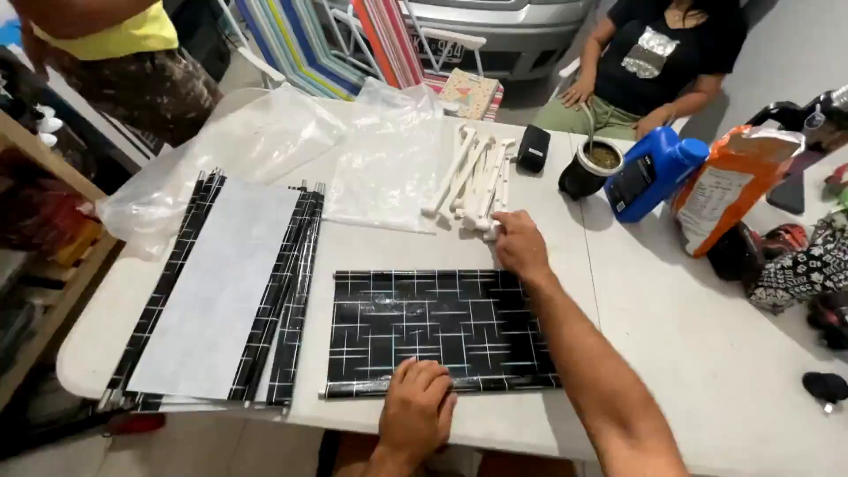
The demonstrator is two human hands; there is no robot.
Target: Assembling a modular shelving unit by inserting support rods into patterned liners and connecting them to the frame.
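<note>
A glossy black rectangular panel crossed with thin white grid lines (442,329) lies flat on the white surface (689,353), near its front edge. The left hand (417,408) rests palm down on the panel's near edge, fingers spread and pressing, closed around nothing. The right hand (519,245) reaches over the panel's far right corner to a loose cluster of white plastic rods (473,181); its fingertips touch the near end of one rod, but whether they have pinched it I cannot tell from this angle.

The panel looks thin, light and slick, with shiny tubes rolled along its edges; it would likely slide if pushed, so it is best held flat under a palm or lifted by a tubed edge rather than the flexible middle. The rods look light, stiff and somewhat brittle, easiest to take mid-length or by a knobbed end.

To the left lies a pale grey sheet flanked by matching black gridded strips (216,291), with crumpled clear plastic bags (256,146) behind. On the right stand a black gourd cup with a metal straw (587,168), a blue plastic jug (654,172) and an orange bag (733,185). A seated person in a black shirt (662,53) faces the surface.
</note>
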